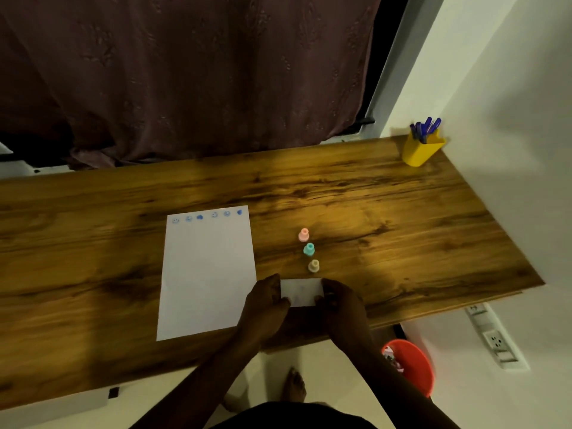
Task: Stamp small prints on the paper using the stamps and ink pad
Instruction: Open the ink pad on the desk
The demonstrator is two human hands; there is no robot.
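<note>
I see the white paper [207,274] lying flat, six blue prints along its far edge. Pink [304,235], teal [309,249] and beige [314,265] stamps stand upright beside it; the white ink pad [301,291] sits nearest.

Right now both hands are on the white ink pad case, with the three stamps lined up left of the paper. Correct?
Not quite. The head view shows the three stamps lined up right of the paper, not left. The left hand and right hand do hold the white ink pad case.
</note>
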